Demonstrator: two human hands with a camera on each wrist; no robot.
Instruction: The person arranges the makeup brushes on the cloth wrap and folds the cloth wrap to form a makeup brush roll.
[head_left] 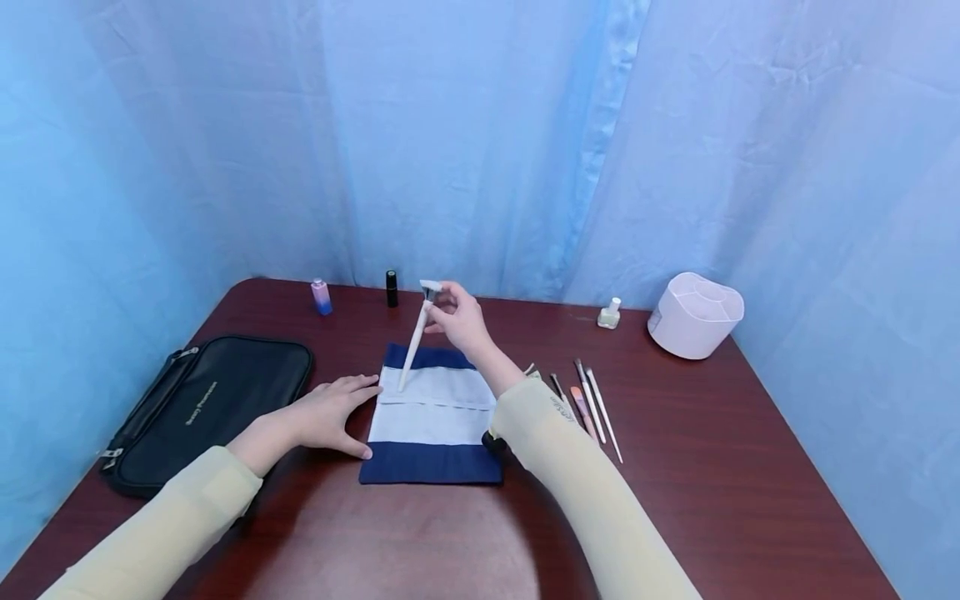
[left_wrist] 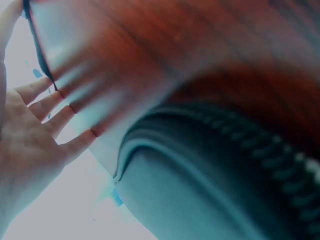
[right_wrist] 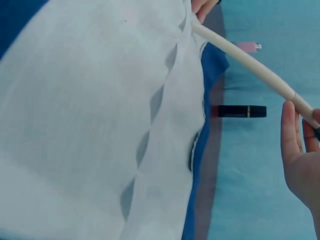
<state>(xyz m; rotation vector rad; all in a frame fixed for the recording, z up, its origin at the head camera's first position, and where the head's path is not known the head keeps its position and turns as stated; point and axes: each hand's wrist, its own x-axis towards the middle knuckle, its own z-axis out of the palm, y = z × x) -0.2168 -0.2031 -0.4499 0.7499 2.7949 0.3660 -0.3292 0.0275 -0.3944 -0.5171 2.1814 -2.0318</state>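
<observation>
Brush roll [head_left: 432, 417]: soft cloth, flat on tabletop [head_left: 712, 467], pinned by flat left hand [head_left: 330, 412]. Makeup brush [head_left: 415, 348]: light, stiff, tip at pocket; right hand [head_left: 459, 319] pinches its upper handle, the best hold.

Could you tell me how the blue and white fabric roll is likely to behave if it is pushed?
The fabric roll lies flat and thin with gaping pockets, so it probably bunches rather than slides stiffly. The left hand at its edge likely keeps it from shifting.
</observation>
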